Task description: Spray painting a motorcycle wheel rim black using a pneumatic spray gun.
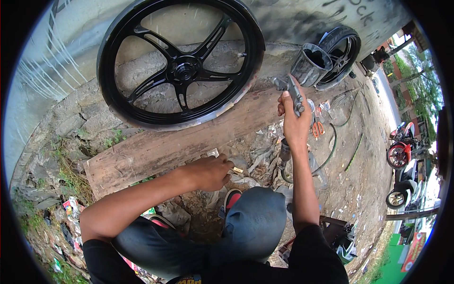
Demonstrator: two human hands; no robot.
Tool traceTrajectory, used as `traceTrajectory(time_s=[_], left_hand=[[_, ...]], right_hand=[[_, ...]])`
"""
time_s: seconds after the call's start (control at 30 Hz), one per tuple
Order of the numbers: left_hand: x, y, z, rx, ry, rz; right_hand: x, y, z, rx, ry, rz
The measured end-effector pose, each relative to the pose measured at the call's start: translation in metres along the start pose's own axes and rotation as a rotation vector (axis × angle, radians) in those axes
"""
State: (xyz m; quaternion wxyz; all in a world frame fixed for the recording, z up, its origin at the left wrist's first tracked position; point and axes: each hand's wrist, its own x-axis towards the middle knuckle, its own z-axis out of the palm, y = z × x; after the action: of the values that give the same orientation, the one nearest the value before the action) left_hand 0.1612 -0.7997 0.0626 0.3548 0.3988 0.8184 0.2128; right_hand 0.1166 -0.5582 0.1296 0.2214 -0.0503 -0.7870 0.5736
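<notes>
My right hand (295, 120) grips a silver metal spray gun (297, 97), raised near the wooden plank (118, 161). A dark cylindrical fitting on a hose (285, 154) shows below that hand. My left hand (213, 173) has curled fingers above the littered ground, left of my right hand; whether it holds anything is unclear. A black five-spoke wheel rim (204, 75), with paper along its lower edge, leans on the wall behind the plank. A paint-stained container (305, 66) stands just beyond the spray gun, beside a second black wheel (347, 54).
Orange-handled scissors (318, 128) lie right of my right hand among scraps and a green hose. A graffiti-marked wall (56, 61) runs behind. Parked motorbikes (399, 156) line the far right, with a dark machine part (340, 236) by my right elbow. Rubble and litter cover the left ground.
</notes>
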Motion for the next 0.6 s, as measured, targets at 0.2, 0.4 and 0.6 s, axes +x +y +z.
traceTrajectory(time_s=[0.2, 0.4, 0.6], left_hand=[[-0.009, -0.005, 0.0, 0.036, -0.144, -0.057], [-0.021, -0.035, 0.0, -0.01, -0.224, -0.192], [-0.05, -0.087, 0.007, -0.183, -0.154, -0.196]], right_hand=[[-0.012, 0.022, -0.002, -0.032, -0.028, 0.059], [-0.026, 0.051, -0.004, -0.178, -0.067, 0.047], [-0.043, 0.056, 0.004, -0.15, -0.134, 0.128]])
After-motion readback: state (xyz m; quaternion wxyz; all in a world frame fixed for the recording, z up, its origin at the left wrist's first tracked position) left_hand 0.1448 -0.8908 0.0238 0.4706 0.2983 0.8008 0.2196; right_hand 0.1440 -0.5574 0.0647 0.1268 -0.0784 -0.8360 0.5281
